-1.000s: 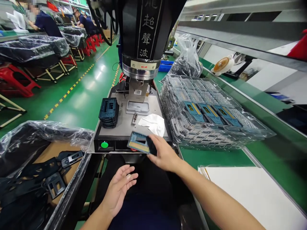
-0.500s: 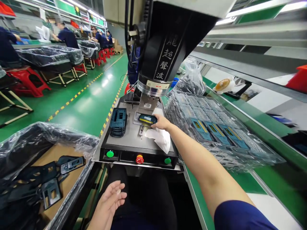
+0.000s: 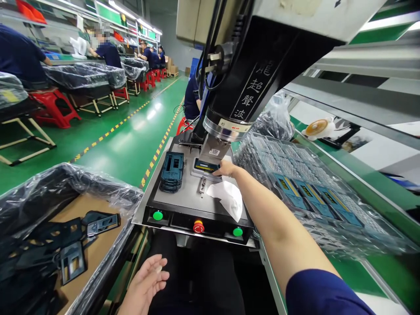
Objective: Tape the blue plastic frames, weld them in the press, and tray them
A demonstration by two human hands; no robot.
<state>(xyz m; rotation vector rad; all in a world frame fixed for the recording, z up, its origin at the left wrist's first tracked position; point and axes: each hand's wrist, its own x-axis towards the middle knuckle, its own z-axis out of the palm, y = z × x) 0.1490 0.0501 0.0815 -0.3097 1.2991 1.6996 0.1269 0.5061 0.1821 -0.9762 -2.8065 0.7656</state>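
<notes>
R hand (image 3: 227,168) reached fwd under press head (image 3: 210,149), fingers at the right end of a dark frame w/ yellow strip (image 3: 206,166). Frame lies at the pale fixture (image 3: 197,173) on the press's metal surface (image 3: 183,204), directly below the head. Poor view there, head & fingers in the way: can't tell if R hand pinches the frame or just presses it, nor if frame is fully seated.

L hand (image 3: 148,276) holds nothing; palm up, fingers loosely curled, over the lap, well short of press front.

Same surface: stack of dark frames (image 3: 172,170) to the left of fixture, small metal block (image 3: 202,186) just in front of it, white cloth (image 3: 227,197) front right, near R forearm. Press front: green button (image 3: 158,215) at left, red knob (image 3: 198,226) mid, second green button (image 3: 237,231) at right. Neither hand on any.

Right of press: stacked clear trays (image 3: 285,163), three yellow-striped frames (image 3: 315,200) in the top one. Left: plastic-lined bin (image 3: 42,186) w/ loose dark parts (image 3: 72,262).

Step in hand, my read: setting/aligning frame in fixture. Next move prob. calls for checking it sits flat, then R fingers well clear of head.
</notes>
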